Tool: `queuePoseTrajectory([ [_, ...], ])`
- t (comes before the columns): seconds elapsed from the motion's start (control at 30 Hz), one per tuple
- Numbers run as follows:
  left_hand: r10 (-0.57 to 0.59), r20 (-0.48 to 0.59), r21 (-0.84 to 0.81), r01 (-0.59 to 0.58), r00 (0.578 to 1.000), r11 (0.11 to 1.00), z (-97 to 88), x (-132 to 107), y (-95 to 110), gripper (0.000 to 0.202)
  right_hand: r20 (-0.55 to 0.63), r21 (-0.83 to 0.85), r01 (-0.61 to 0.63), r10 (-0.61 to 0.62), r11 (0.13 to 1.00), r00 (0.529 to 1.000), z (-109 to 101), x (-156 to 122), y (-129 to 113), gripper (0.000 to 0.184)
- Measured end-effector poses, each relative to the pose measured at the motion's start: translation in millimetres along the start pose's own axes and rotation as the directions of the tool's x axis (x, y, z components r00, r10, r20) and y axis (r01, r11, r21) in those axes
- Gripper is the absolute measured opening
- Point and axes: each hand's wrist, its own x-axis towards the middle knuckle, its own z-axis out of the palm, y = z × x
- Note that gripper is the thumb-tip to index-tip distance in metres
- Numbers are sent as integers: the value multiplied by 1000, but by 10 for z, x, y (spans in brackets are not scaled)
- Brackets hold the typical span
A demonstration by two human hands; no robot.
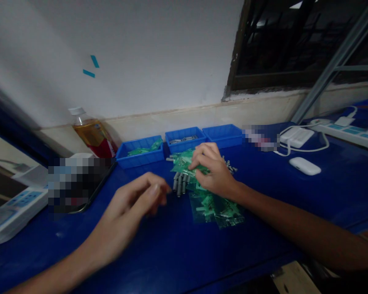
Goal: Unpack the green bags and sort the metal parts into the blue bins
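Note:
My left hand (141, 200) is over the table at left centre, slightly blurred, fingers curled and thumb against them; whatever they hold, if anything, is hidden. Farther right, my right hand (213, 167) reaches over a pile of small clear green plastic bags, its curled fingertips closed on a green plastic bag (184, 161) at the top. Beneath that bag lie several short grey metal cylinders (179, 185). More green bags (219, 208) with small parts inside spread below my right wrist. Small metal pieces (230, 165) show just behind the right hand.
Along the wall stand three blue bins: one with green bags (139, 160), one with metal parts (180, 145), and another bin (222, 141) at right. A drink bottle (93, 132) leans at left. Power strips (21, 202), a white earbud case (305, 166) and a cabled white charger (296, 136) flank the workspace.

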Motion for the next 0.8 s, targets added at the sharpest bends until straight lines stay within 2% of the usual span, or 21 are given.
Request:
queuePoseTrajectory([
  [0.07, -106, 14, -123, 107, 994, 987, 58, 122, -60, 26, -17, -37, 59, -60, 998, 998, -10, -20, -47, 21],
  [0.13, -191, 99, -246, 210, 977, 946, 124, 250, -117, 30, -29, -88, 132, -135, 987, 990, -19, -45, -91, 20],
  [0.2, -176, 206, -275, 230, 962, 933, 175, 335, -149, 29, -11, -129, 206, -209, 970, 978, -23, -65, -130, 20],
  [0.23, -143, 234, -265, 204, 962, 942, 189, 358, -156, 27, 9, -144, 227, -228, 963, 974, -22, -70, -146, 20],
  [0.3, -55, 204, -213, 99, 977, 972, 185, 378, -162, 22, 48, -167, 218, -213, 962, 976, -14, -68, -170, 20],
  [0.37, 85, 94, -60, -80, 992, 995, 126, 399, -167, 18, 61, -178, 131, -122, 975, 991, 4, -54, -176, 20],
  [0.4, 183, 38, 76, -185, 982, 980, 72, 422, -169, 16, 61, -177, 70, -60, 982, 996, 16, -44, -169, 20],
  [0.43, 294, -9, 245, -283, 956, 928, 1, 459, -168, 13, 65, -170, 9, 2, 985, 998, 27, -35, -153, 20],
  [0.5, 465, 2, 585, -378, 885, 718, -185, 575, -155, 10, 85, -156, -91, 106, 984, 991, 45, -22, -96, 18],
  [0.57, 522, -15, 772, -322, 853, 548, -402, 737, -138, 13, 125, -149, -140, 159, 979, 979, 54, -14, -12, 18],
  [0.63, 554, -32, 879, -240, 832, 411, -606, 911, -139, 17, 165, -156, -152, 178, 976, 970, 51, -11, 84, 16],
  [0.67, 545, -43, 907, -196, 837, 372, -690, 990, -156, 19, 182, -164, -155, 184, 974, 966, 45, -11, 130, 16],
  [0.77, 407, -35, 944, -104, 913, 313, -832, 1156, -272, 24, 234, -212, -167, 216, 963, 948, 16, -14, 245, 17],
  [0.8, 381, -29, 947, -97, 924, 308, -842, 1182, -322, 25, 250, -236, -177, 236, 955, 939, 7, -17, 276, 18],
])
